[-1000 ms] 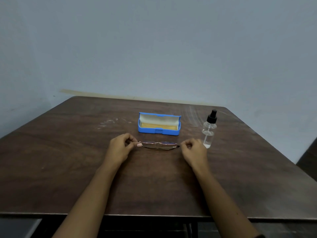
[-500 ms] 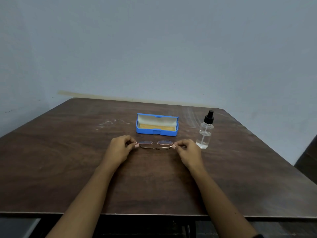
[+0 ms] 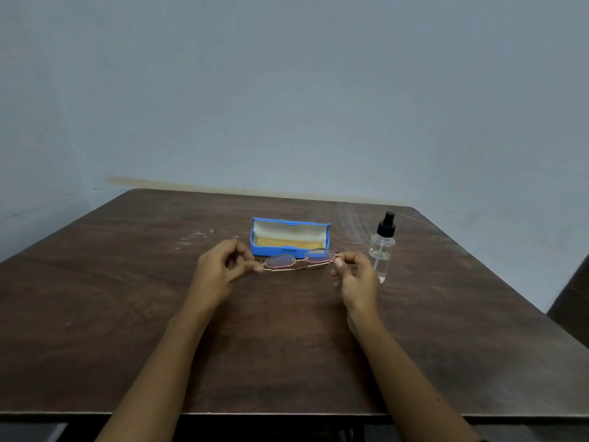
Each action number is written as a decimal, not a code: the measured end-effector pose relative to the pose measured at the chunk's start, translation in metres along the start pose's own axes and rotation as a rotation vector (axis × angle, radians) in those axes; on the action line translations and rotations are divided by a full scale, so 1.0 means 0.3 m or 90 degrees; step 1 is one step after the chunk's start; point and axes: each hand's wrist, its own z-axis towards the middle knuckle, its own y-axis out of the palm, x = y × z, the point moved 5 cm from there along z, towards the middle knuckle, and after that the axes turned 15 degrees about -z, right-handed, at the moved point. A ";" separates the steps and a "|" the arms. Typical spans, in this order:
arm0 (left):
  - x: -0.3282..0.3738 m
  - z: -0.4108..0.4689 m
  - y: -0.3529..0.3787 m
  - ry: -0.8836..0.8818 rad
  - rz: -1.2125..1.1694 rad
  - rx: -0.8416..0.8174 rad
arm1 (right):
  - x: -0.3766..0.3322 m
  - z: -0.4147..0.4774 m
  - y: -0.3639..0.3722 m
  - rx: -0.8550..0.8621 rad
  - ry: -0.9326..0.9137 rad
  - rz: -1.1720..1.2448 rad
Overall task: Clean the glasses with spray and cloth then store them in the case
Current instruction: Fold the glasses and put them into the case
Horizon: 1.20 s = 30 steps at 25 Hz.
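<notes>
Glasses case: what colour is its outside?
The glasses case is blue outside; the head view shows it best.

Dark brown wood-grain tabletop [image 3: 127, 314]; bright blue glasses case [image 3: 290, 238] with cream lining; rose-gold glasses [image 3: 298, 260]; clear spray bottle [image 3: 381, 250], black cap.

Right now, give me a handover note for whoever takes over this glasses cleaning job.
Left hand pinches one end of the glasses, right hand the other, in front of the case.
Case open on the table, a yellow cloth apparently inside.
Spray bottle upright, beside the right hand.
Done: glasses in hand; no sign of spraying or wiping.
Left: spray, wipe, store.
</notes>
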 end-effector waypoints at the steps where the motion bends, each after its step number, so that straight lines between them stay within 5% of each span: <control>1: 0.034 0.015 0.004 0.044 -0.001 0.005 | -0.003 0.001 0.002 0.002 -0.005 0.008; 9: 0.307 0.169 0.259 0.220 0.316 -0.296 | -0.042 -0.003 0.004 0.007 -0.064 0.037; 16: 0.342 0.142 0.366 0.283 0.539 -0.353 | -0.046 0.001 0.006 0.020 -0.095 0.037; 26: 0.388 0.130 0.412 0.403 0.674 -0.399 | -0.053 0.000 0.003 0.038 -0.088 0.100; 30: 0.396 0.129 0.395 0.466 0.613 -0.396 | -0.073 0.000 -0.002 0.029 -0.096 0.161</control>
